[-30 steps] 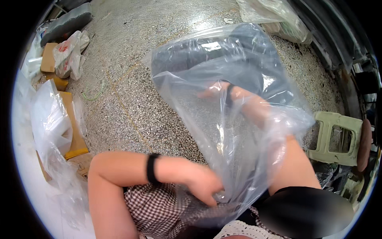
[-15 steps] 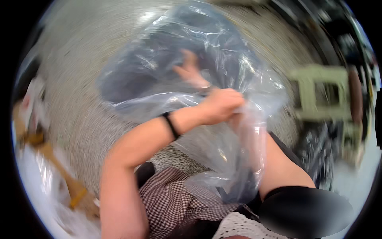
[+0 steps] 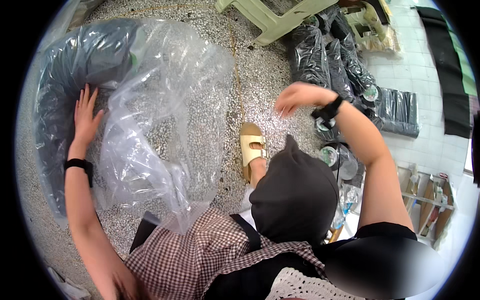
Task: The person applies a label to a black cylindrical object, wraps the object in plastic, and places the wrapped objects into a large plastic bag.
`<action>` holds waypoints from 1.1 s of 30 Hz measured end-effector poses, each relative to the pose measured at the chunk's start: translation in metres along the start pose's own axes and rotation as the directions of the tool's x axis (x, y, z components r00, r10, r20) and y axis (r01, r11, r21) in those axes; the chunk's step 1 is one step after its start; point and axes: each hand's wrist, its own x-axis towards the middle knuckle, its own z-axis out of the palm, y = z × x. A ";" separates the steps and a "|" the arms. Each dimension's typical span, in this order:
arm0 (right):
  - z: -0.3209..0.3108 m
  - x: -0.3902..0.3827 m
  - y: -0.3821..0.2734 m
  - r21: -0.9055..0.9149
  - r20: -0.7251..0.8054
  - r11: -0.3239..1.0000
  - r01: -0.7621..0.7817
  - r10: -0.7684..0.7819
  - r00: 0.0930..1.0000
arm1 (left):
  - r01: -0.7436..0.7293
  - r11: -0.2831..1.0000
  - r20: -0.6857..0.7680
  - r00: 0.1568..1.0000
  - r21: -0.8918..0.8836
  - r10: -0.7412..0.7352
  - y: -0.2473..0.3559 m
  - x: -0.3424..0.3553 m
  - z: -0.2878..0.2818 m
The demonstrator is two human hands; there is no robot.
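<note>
A large clear plastic bag (image 3: 150, 115) lies on the speckled terrazzo floor (image 3: 260, 90) at the left, with a long dark rolled bundle (image 3: 55, 100) inside it whose long axis runs near to far along the bag's left edge. The left hand (image 3: 86, 117) rests flat on that bundle, fingers spread and closed on nothing, so it is by far the nearer one. The right hand (image 3: 300, 97) hangs raised well apart at the right, its grip loosely curled and empty, above more dark wrapped bundles (image 3: 340, 60) near a pale green plastic stool (image 3: 272, 17).
</note>
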 end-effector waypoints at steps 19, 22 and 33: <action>-0.129 0.010 0.133 0.185 -0.678 0.970 0.159 0.009 0.735 | 0.258 0.920 0.167 0.962 -0.295 -0.216 0.233 -0.100 -0.111; -0.041 -0.020 0.072 0.103 -0.558 0.978 0.182 -0.094 0.825 | 0.238 0.938 0.149 0.967 -0.253 -0.205 0.236 -0.086 -0.120; 0.100 0.082 -0.071 -0.939 0.071 0.133 0.317 -0.828 0.557 | 0.146 0.986 0.149 0.980 -0.083 -0.132 0.187 -0.091 -0.068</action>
